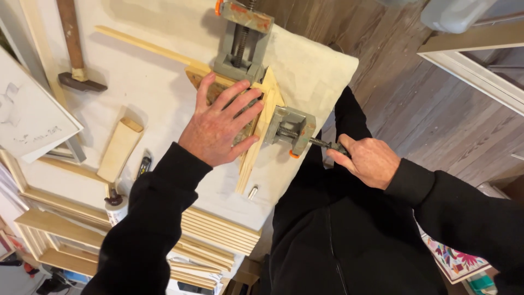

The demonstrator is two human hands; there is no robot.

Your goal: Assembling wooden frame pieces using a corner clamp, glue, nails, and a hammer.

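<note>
The left hand (221, 127) lay flat with its fingers (236, 94) spread open, pressing down on the mitred wooden strips (261, 136) held in the grey corner clamp (262, 93) on the white-covered worktop (158, 93). The right hand (368, 161) was off the worktop's edge on the near right of the clamp, its fingers closed around the handle of the clamp screw (322, 143) that stuck out from the clamp's near jaw. A second screw of the clamp ran away from the person at its far side. Left of the clamp lay a wooden block (120, 147), and beyond that a hammer (76, 54). A small metal bit (252, 192) lay just below the clamp, near the strip's loose end.
</note>
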